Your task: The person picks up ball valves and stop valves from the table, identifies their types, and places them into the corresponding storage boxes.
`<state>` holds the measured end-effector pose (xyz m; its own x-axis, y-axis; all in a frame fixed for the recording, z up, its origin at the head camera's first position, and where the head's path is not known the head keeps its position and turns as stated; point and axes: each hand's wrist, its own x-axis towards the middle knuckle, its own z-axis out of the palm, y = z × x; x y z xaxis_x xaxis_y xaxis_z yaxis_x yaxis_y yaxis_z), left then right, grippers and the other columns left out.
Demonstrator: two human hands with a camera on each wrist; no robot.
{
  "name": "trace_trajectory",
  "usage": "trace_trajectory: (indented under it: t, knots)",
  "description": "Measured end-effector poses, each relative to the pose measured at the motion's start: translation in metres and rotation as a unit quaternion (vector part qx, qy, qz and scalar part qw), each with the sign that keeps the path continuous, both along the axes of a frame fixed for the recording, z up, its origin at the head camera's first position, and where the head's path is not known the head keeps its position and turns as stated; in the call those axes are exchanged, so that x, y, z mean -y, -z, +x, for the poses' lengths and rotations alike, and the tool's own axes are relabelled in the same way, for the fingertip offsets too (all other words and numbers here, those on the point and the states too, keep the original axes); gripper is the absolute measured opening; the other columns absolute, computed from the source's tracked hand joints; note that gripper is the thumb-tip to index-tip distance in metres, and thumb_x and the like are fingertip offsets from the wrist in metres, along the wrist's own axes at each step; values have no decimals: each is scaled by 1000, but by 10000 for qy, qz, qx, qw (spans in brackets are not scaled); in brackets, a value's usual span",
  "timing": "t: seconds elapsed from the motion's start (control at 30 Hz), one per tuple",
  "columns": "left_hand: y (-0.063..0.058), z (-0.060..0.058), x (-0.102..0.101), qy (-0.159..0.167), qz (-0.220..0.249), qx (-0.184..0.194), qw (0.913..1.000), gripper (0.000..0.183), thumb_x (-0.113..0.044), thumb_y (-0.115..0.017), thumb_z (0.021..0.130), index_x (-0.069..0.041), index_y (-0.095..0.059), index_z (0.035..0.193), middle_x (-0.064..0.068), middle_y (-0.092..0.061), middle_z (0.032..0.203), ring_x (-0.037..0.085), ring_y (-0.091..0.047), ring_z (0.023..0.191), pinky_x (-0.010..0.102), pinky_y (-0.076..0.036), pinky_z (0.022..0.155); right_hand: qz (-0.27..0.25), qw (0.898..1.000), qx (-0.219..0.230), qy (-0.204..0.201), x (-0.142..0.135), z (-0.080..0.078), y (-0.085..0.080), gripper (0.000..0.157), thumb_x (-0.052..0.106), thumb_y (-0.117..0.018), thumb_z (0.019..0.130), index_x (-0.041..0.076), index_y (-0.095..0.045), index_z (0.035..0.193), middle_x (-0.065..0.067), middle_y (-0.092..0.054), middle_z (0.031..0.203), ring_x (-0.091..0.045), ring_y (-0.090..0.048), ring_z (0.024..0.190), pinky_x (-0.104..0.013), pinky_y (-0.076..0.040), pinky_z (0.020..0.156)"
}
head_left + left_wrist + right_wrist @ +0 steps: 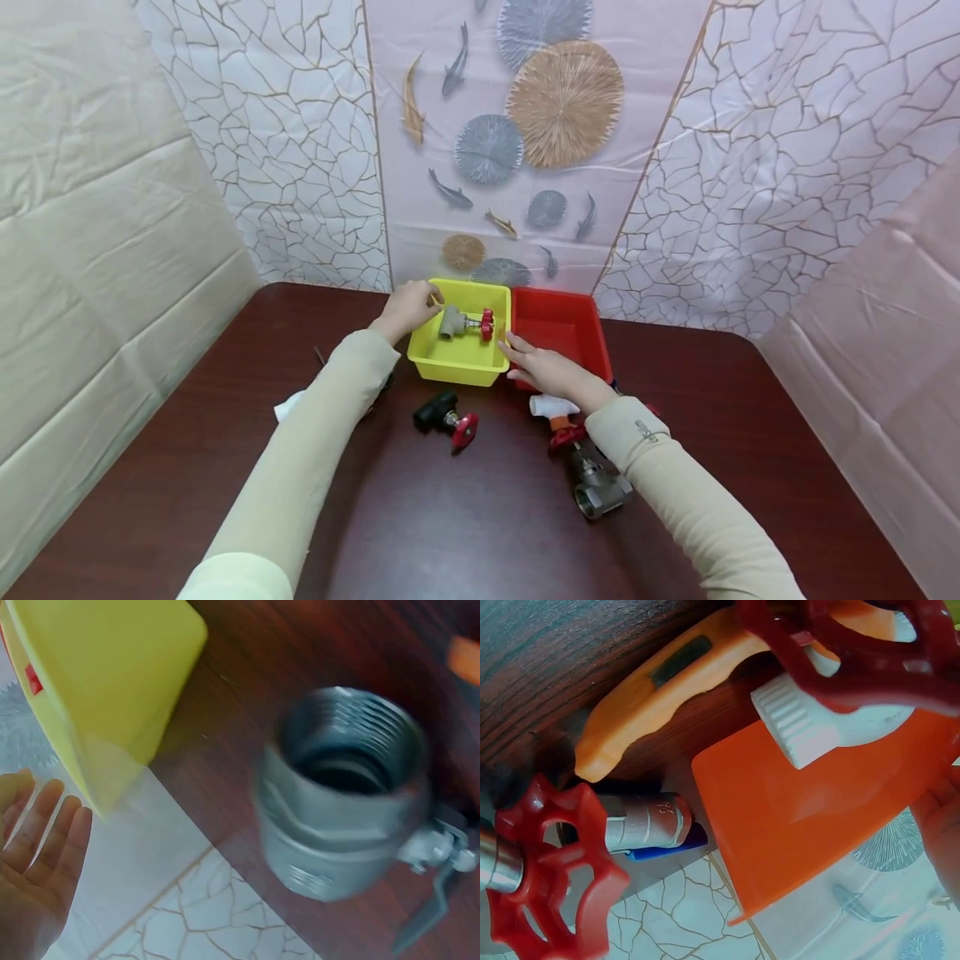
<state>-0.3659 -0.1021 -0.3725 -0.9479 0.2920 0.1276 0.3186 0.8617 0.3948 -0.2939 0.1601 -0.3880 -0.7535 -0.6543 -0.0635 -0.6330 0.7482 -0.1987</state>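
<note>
A grey gate valve [452, 322] with a red handwheel lies inside the yellow bin [453, 373]. My left hand [407, 310] is at the bin's left rim, fingertips over the edge near the valve. Its fingers look extended with nothing between them in the left wrist view. The right hand [553, 372] reaches to where the yellow bin meets the red bin [561, 307], fingers spread and fairly straight, also holding nothing. A black valve [435, 412] with a red handwheel rests on the table in front of the yellow bin.
Below the right hand lie a white fitting [553, 406] and a large steel valve [602, 493] with a red handwheel. An orange-handled tool [645, 705] and a blue-levered valve [652, 817] show beside the red bin. A steel ball valve [330, 832] sits near the left forearm.
</note>
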Motion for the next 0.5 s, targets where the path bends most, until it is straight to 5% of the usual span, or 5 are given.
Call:
trace_trajectory:
  t: [0.5]
  knots:
    - [18, 17, 27, -604, 1085, -136, 9922, 25, -11, -59, 91, 1, -64, 113, 19, -66, 106, 31, -64, 96, 43, -53, 83, -253, 9991, 348, -50, -6, -1, -1, 62, 23, -56, 94, 10, -29, 148, -18, -22, 155, -36, -38, 135, -46, -39, 105]
